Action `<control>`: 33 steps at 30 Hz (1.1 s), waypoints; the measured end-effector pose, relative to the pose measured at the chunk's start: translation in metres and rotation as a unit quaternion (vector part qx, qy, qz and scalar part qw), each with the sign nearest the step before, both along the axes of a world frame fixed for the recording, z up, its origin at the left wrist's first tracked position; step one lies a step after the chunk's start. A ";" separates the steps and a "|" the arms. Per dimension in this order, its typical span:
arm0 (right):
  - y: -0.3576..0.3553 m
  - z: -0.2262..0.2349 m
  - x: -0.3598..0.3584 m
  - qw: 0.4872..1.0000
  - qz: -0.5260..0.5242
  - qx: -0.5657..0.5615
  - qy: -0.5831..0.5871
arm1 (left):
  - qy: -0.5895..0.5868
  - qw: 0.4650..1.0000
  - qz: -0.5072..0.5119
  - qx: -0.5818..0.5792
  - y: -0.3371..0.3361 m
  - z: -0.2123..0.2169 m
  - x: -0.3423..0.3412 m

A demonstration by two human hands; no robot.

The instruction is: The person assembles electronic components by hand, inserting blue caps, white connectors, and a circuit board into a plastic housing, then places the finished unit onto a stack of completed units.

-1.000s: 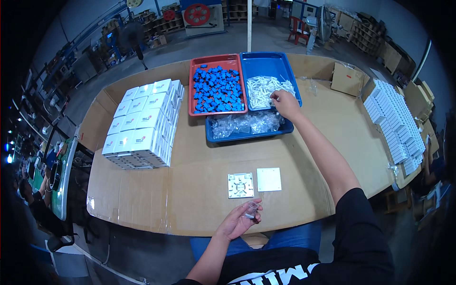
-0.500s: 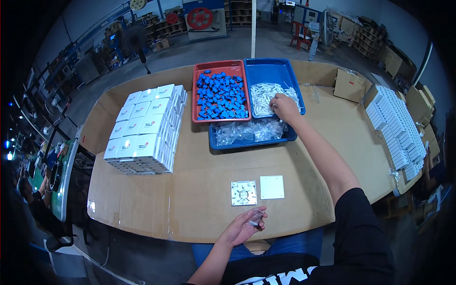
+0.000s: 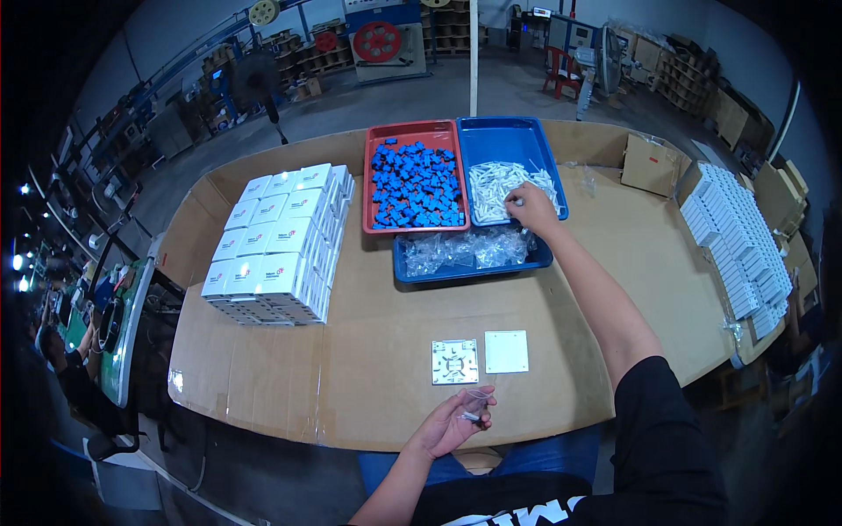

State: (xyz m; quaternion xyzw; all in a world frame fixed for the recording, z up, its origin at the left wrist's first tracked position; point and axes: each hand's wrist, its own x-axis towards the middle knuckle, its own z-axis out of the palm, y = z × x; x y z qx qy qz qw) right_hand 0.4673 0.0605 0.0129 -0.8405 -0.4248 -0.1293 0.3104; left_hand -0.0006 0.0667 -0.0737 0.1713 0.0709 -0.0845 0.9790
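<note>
My right hand (image 3: pixel 531 207) reaches far across the cardboard-covered table into the blue tray (image 3: pixel 513 140), its fingers pinching among the white plastic pieces (image 3: pixel 493 187) there. My left hand (image 3: pixel 456 421) stays at the near edge, holding a small clear plastic bag (image 3: pixel 474 405). Just beyond that hand lie two square white plates: one with its ribbed inner side up (image 3: pixel 454 361) and one plain (image 3: pixel 506 351). A red tray (image 3: pixel 412 133) full of small blue parts (image 3: pixel 414 186) sits left of the blue tray.
A lower blue tray (image 3: pixel 469 271) holds several clear bags. A block of stacked white boxes (image 3: pixel 279 241) fills the left of the table. More white boxes (image 3: pixel 732 237) line the right side, behind a cardboard box (image 3: pixel 651 164). Shelves and machines stand beyond.
My right hand has stayed over the white pieces in the blue tray, shifting slightly. My left hand still holds the small bag at the near edge.
</note>
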 end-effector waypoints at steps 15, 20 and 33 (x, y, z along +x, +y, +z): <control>-0.076 0.072 -0.117 0.698 0.179 0.485 0.495 | 0.006 0.999 0.030 0.029 -0.005 -0.008 -0.005; -0.112 0.024 -0.195 0.710 0.101 0.489 0.497 | -0.031 0.991 0.130 -0.020 -0.020 0.015 0.003; -0.165 0.014 -0.298 0.831 0.127 0.242 0.485 | 0.065 0.992 0.095 0.040 -0.044 0.055 0.013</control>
